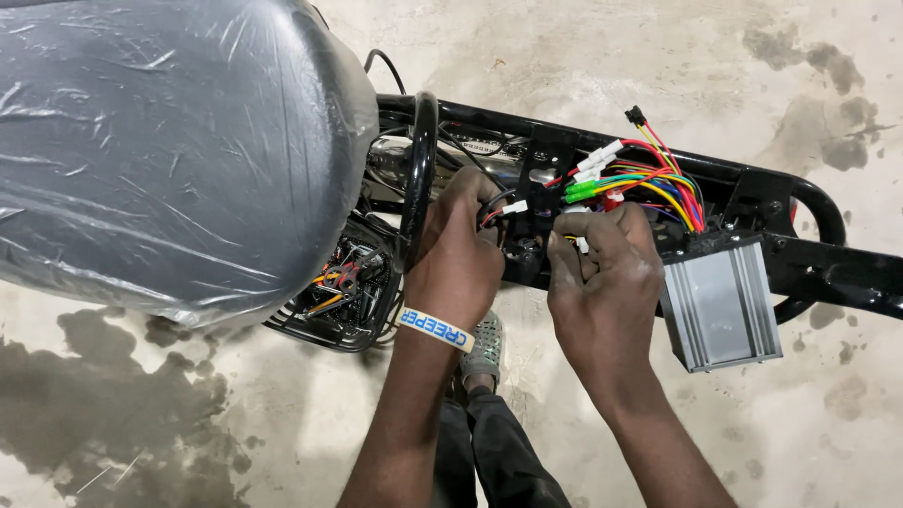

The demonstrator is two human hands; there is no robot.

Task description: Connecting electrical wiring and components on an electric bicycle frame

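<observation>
The left hand (pixel 461 249) is pinching a small white plastic connector on a thin red and black lead (pixel 513 208), its fingers curled shut around the lead just beside the black tubular metal frame (pixel 828 268) of a small electric vehicle. A pale yellow wristband with blue print (pixel 435 329) is sitting on that wrist. The right hand (pixel 602 273) is working just beside it, fingers bunched tight on a second small white plug (pixel 580 245), most of which is hidden under the fingertips. The two hands are lying close together but not touching, and both connectors are being held in front of the middle of the frame.

Above the right hand, a bundle of many-coloured wires (pixel 658 179), red, yellow, green, blue and orange, is fanning out over the frame, ending in white and green plugs and one small black plug that is sticking up. A ribbed silver aluminium controller box (pixel 720 306) is hanging against the frame just right of the right hand.

To the left, a large black seat wrapped in clear plastic film (pixel 169 141) is filling the upper corner, and under its edge a black wire basket holding loose tools and wires (pixel 339 292) is showing. Everything is standing on a pale concrete floor with dark wet stains (pixel 141 414). A sandalled foot (pixel 484 343) is showing between the forearms.
</observation>
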